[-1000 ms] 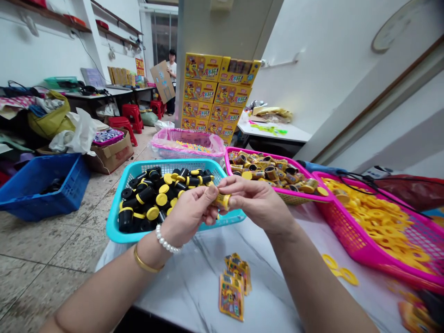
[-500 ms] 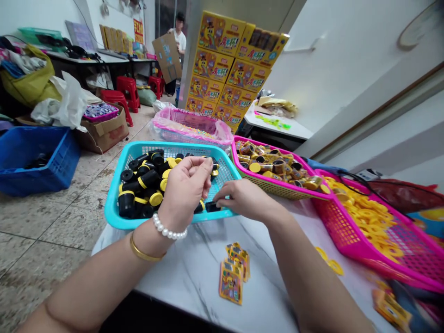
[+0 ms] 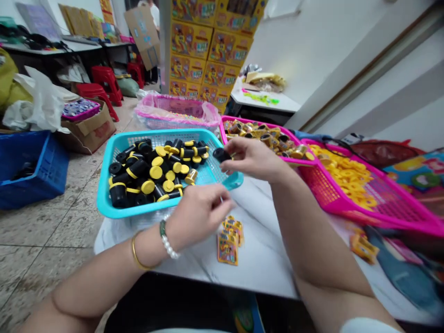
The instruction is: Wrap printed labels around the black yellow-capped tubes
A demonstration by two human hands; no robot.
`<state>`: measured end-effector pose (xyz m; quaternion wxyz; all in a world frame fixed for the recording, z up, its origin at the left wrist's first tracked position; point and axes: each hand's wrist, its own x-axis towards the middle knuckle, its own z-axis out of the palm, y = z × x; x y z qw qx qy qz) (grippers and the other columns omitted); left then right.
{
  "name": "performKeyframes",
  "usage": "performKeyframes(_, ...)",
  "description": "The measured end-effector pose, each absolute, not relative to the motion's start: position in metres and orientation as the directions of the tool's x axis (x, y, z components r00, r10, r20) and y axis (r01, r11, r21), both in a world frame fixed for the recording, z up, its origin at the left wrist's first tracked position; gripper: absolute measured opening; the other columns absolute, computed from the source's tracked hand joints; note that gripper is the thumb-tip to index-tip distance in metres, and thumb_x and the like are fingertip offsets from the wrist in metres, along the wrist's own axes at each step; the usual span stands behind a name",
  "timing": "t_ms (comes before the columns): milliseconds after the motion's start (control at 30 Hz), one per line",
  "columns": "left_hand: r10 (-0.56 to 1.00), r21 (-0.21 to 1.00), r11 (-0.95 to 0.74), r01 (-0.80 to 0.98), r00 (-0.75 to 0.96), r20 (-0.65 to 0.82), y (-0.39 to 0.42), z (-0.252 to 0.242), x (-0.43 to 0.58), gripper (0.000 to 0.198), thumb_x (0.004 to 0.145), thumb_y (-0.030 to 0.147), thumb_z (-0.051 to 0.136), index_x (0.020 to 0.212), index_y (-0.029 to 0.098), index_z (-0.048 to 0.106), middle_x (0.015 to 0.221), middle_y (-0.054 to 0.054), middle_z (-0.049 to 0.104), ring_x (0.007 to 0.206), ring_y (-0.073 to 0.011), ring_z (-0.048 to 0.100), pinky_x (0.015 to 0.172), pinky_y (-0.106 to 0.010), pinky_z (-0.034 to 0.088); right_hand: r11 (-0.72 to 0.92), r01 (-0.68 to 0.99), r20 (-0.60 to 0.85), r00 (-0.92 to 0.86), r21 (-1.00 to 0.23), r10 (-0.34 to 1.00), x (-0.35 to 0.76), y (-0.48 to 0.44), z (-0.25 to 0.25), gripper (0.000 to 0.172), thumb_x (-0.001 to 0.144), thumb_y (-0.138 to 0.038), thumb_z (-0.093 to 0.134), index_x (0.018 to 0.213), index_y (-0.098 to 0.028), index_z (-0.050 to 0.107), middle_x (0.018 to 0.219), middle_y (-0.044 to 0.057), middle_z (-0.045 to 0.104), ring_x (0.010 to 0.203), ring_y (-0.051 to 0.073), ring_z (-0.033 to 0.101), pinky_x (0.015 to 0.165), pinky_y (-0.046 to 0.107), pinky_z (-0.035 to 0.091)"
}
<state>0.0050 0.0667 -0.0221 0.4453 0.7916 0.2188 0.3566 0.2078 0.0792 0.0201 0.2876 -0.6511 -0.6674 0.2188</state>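
Observation:
My right hand point(image 3: 251, 158) grips a small black plastic canister point(image 3: 220, 155) between thumb and fingers, over the right end of a turquoise basket point(image 3: 104, 185). Black canisters with yellow lids point(image 3: 157, 172) fill most of that basket, and one gold-wrapped canister point(image 3: 191, 176) lies among them. Just off the basket's front rim, my left hand point(image 3: 203, 210) is curled and smeared by motion; whether anything is in its fingers I cannot make out. Below its fingertips a small stack of yellow printed cards point(image 3: 229, 243) lies fanned on the marbled white table point(image 3: 267, 273).
To the right, a pink basket point(image 3: 225, 127) holds gold-wrapped canisters, and another point(image 3: 326, 208) holds yellow rings. A plastic-lined pink basket point(image 3: 138, 108) stands behind. Yellow boxes point(image 3: 190, 41) are stacked at the back. A blue crate point(image 3: 52, 171) sits on the floor at left.
My right hand has lifted the black canister from the basket's front right corner. My left hand has moved from above the basket down and right towards the cards. The view has shifted.

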Motion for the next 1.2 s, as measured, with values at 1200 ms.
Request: performKeyframes(1200, 0.722, 0.755, -0.653, 0.062, 0.353, 0.595, 0.092, -0.004, -0.008, 0.009, 0.086, 0.015, 0.065, 0.078, 0.019, 0.063, 0.09, -0.005, 0.066, 0.087, -0.0173, 0.064, 0.076, -0.029, 0.054, -0.006, 0.215, -0.048, -0.189, -0.976, 0.981, 0.173, 0.054, 0.017, 0.044, 0.078, -0.061, 0.072, 0.079, -0.017, 0.064, 0.073, 0.0, 0.061, 0.059, 0.011, 0.064, 0.041, 0.018, 0.049)
